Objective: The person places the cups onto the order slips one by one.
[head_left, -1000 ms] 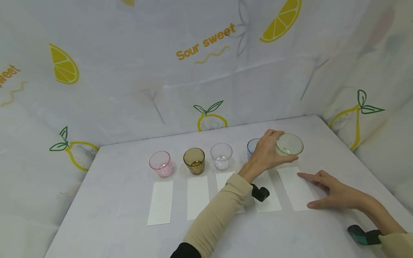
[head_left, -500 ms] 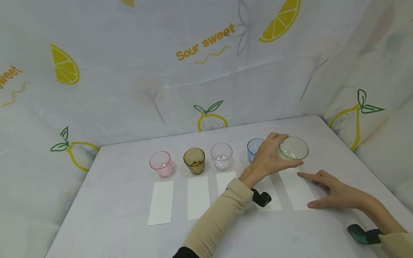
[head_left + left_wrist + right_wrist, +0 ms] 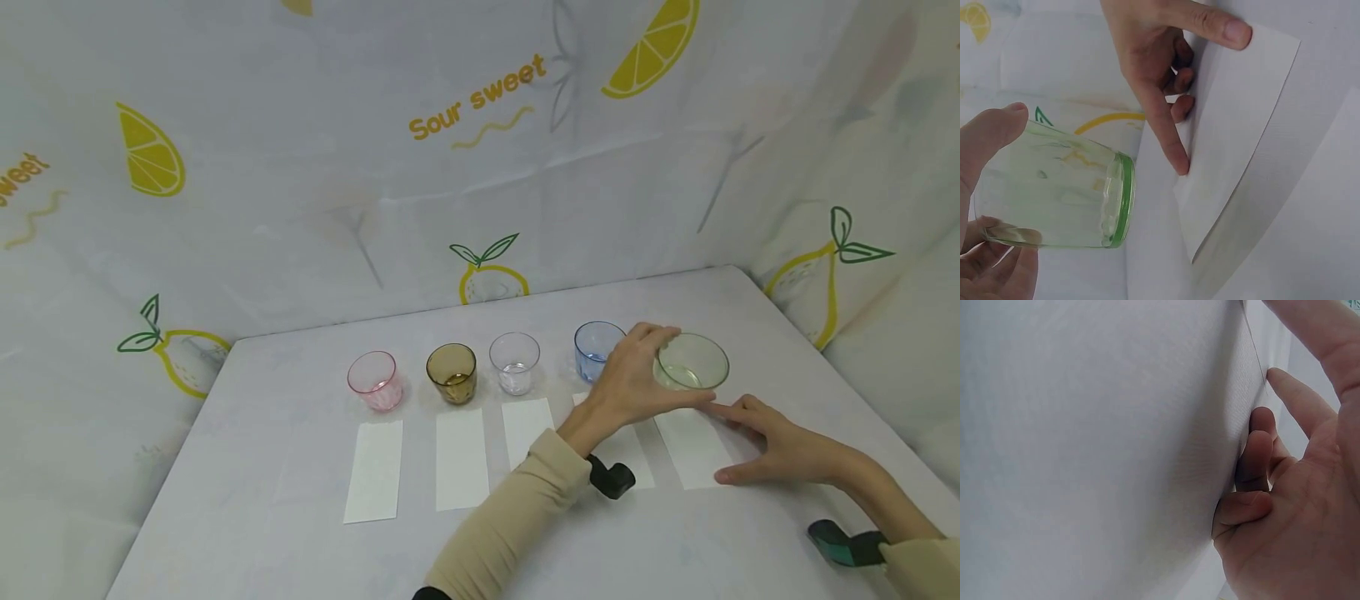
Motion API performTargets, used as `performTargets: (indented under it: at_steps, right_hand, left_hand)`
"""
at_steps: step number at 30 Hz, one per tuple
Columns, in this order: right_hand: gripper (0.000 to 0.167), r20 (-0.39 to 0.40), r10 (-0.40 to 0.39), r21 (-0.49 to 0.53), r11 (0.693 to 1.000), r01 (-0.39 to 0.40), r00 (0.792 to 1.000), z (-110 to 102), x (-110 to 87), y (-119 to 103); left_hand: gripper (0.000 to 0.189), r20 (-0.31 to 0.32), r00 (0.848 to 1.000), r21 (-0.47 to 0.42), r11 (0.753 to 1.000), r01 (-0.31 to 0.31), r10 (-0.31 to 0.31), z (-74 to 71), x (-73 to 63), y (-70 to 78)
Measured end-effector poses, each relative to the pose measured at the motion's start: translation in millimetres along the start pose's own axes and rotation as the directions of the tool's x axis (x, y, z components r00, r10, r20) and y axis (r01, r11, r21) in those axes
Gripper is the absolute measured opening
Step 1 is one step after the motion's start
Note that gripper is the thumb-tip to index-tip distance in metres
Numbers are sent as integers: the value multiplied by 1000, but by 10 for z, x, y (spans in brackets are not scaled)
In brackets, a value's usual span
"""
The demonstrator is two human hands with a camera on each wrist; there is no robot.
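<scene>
My left hand (image 3: 632, 375) holds a pale green glass (image 3: 692, 363) by its sides, thumb on the near side and fingers on the far side. In the left wrist view the glass (image 3: 1063, 187) is off the table, its thick base apart from the white paper strip (image 3: 1241, 106). With thumb and index finger extended, my right hand (image 3: 783, 446) touches that rightmost paper strip (image 3: 693, 450); its other fingers are curled under, as the right wrist view shows. Left of the green glass stands a blue glass (image 3: 596, 346), partly behind my left hand.
A clear glass (image 3: 515, 364), an amber glass (image 3: 452, 375) and a pink glass (image 3: 375, 382) stand in a row on the white table (image 3: 247, 467). Further paper strips (image 3: 461, 460) lie in front of the glasses. A lemon-print cloth (image 3: 300, 208) hangs behind.
My left hand has carried the green glass to the right and nearer to me, over the far end of the rightmost strip. More of the blue glass shows. My right hand stays put.
</scene>
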State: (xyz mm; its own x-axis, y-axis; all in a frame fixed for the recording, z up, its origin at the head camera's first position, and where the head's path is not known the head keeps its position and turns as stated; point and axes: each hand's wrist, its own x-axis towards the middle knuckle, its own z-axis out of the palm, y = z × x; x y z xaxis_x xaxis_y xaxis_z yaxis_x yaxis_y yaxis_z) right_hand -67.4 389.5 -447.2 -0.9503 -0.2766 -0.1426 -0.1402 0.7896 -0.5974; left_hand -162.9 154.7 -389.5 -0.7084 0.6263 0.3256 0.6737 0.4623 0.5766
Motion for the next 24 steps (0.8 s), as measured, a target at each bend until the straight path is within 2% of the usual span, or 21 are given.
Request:
performTargets:
  at_steps: [14,21,24]
  right_hand:
    - [76,16,19,6,1000,-19,1000,-13,19,21]
    - [85,35,7,155,988,-12,999,36,33,94]
    - [88,35,-9,176,984,2,999,53,38,128]
  left_hand:
    - [81,-7,1000,-11,1000,-3,3,140,-151,43]
    - [79,9,1000,-30,1000,-7,7,225,-221,60]
    - [79,18,1000,-45,999,6,-5,250,-248,68]
